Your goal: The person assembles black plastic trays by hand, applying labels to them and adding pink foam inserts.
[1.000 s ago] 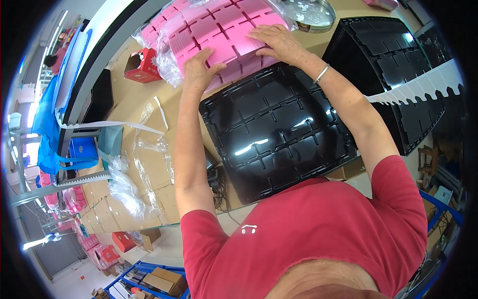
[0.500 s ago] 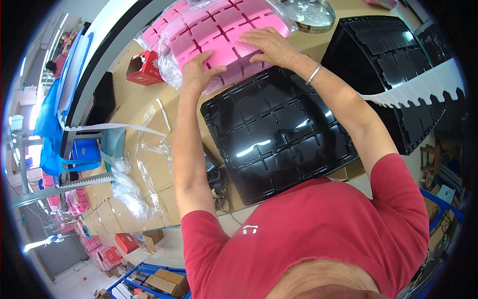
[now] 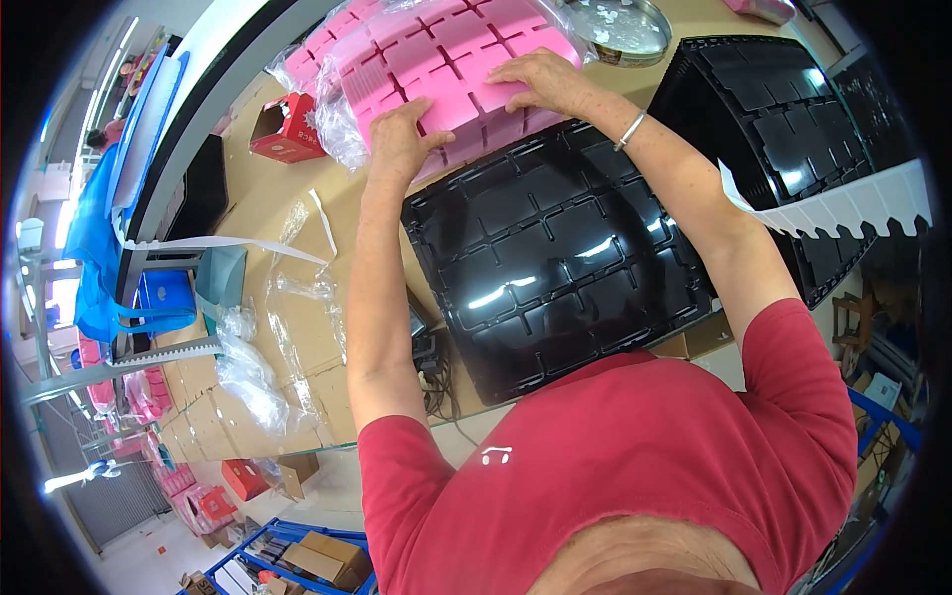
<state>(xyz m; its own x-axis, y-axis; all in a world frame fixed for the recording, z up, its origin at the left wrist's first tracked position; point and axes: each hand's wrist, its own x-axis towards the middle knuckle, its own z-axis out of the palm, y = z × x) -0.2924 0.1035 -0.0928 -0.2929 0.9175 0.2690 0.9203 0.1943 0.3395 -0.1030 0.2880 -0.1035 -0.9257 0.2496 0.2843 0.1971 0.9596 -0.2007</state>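
Gripping pink stack (image 3: 421,79) edge | both hands' fingers (image 3: 412,108) (image 3: 513,71) half spread | scant room (black tray (image 3: 526,253))

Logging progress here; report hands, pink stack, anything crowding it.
Left hand, right hand on pink stack. Black tray close on near side. Clear wrap bunched at stack's left.

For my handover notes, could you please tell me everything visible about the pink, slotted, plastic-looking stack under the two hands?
The pink, slotted, plastic-looking stack appears layered, with dark cross-shaped gaps across its top and ridged edges at left. It lies beyond a glossy black moulded tray, with crinkled clear plastic film along its sides. The person's left hand and right hand touch its near side, fingers on top.
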